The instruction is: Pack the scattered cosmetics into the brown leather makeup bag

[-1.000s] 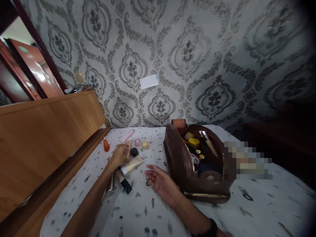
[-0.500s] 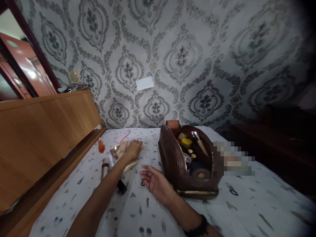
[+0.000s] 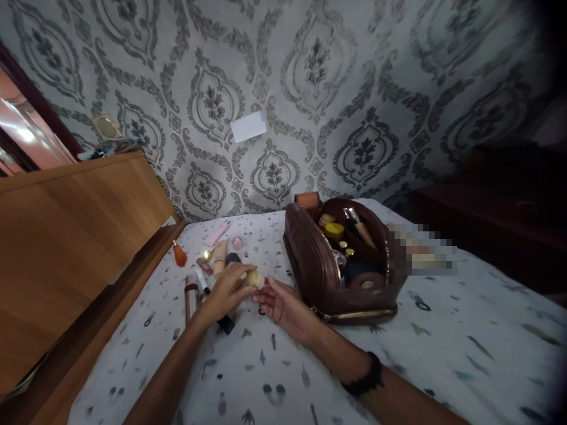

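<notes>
My left hand [image 3: 228,289] pinches a small round cream jar [image 3: 254,278] just above the patterned bedsheet [image 3: 398,354]. My right hand [image 3: 281,304] lies palm up beside it, its fingertips touching the jar. Behind my left hand lie loose cosmetics: an orange dropper bottle [image 3: 179,255], a pink tube [image 3: 217,234], a beige tube [image 3: 220,257], a small pink pot [image 3: 237,242], a dark round pot [image 3: 233,258] and a silver tube [image 3: 191,293]. An open brown leather cosmetic bag [image 3: 328,268] with several jars and brushes stands to the right of my hands.
A wooden headboard [image 3: 75,230] runs along the left. The patterned wallpaper wall [image 3: 310,88] with a white paper slip [image 3: 248,126] rises behind the bed. Dark furniture [image 3: 496,206] stands at the right. A blurred-out patch [image 3: 420,257] lies beside the bag.
My left hand has drawn back from the cosmetics with the cream jar in its fingers. My right hand has moved up to meet it. The view has tilted downward.
</notes>
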Tool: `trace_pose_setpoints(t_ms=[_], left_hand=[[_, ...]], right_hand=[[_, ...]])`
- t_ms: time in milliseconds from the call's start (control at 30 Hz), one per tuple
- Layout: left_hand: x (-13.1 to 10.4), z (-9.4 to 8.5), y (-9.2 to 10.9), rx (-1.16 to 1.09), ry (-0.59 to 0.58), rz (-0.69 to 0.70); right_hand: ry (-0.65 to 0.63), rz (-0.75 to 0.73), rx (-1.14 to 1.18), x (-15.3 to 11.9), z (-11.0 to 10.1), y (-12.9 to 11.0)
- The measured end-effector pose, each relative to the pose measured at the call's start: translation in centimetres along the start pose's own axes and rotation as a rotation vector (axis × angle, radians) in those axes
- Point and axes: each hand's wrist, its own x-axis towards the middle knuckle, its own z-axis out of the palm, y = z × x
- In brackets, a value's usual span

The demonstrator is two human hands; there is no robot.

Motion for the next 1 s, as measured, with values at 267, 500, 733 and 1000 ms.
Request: trace_pose_setpoints(t_ms=[267, 500, 733, 1000], left_hand=[[-1.7, 0.9, 1.2, 0.008, 0.033, 0.081], [-1.9, 1.2, 1.6, 0.164, 0.036, 0.075], [-1.8, 1.2, 1.7, 0.135, 0.065, 0.016], [-1.8, 0.9, 1.9, 0.036, 0.029, 0.052]], right_hand=[[-0.051, -0.002, -0.088, 0.2, -0.2, 0.2], [-0.051, -0.013, -0.077, 0.1, -0.1, 0.3], [-0.043, -0.007, -0.114, -0.1, 0.1, 0.1], [-0.069, 0.017, -0.137, -0.1, 0.1, 0.2]])
